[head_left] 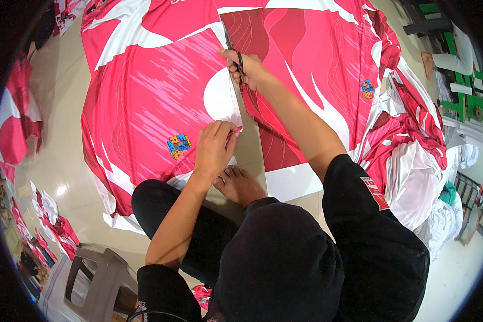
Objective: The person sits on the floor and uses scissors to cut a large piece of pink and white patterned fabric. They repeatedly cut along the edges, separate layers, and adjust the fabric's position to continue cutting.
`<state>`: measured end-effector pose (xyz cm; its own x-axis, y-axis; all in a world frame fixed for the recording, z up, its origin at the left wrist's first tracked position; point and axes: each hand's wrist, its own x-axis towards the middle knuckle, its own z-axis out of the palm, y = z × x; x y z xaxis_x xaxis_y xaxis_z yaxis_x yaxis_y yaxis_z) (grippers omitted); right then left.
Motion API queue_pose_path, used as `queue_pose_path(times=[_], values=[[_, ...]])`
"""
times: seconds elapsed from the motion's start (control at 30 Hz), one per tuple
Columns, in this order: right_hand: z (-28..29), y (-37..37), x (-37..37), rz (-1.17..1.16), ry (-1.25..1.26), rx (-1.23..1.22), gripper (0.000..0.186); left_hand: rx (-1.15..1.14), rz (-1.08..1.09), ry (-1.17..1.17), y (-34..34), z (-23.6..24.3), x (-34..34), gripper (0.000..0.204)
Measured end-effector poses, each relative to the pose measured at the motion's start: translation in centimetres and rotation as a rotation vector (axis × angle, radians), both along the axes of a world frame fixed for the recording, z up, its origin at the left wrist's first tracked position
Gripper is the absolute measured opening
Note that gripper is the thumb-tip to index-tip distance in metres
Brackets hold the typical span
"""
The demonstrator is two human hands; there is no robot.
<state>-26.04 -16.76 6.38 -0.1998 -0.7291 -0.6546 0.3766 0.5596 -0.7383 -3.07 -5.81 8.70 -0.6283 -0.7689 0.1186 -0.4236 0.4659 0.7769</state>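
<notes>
A large sheet of printed pink, red and white fabric lies spread on the floor before me. My right hand grips black-handled scissors, their blades pointing away from me at the far end of a long cut. Nearer to me, my left hand pinches the cut edge of the left part of the fabric, beside a white rounded shape. To the right of the gap lies the other part, a printed panel with dark red waves. Whether the blades are parted is hard to make out.
My bare foot rests on the tiled floor close to the gap. Crumpled pink and white cloth is heaped at the right. A grey plastic stool stands at lower left; green metal frames are at far right.
</notes>
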Motion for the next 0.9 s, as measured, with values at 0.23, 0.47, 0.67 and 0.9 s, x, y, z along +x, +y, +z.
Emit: queue_pose_path(times=[0.23,0.47,0.67,0.9], values=[[-0.1,1.0,0.4,0.027,0.017,0.003,0.04,0.023,0.011,-0.001,0.7,0.3,0.3,0.012],[0.1,-0.7,-0.3,0.007,-0.003,-0.001,0.047,0.0,0.01,-0.013,0.0,0.0,0.1,0.013],[-0.2,-2.7,-0.9,0.001,0.027,0.004,0.049,0.016,0.01,0.006,-0.1,0.0,0.1,0.014],[-0.4,-3.7,-0.9,-0.004,0.002,-0.009,0.043,0.037,0.003,-0.012,-0.3,0.4,0.2,0.014]])
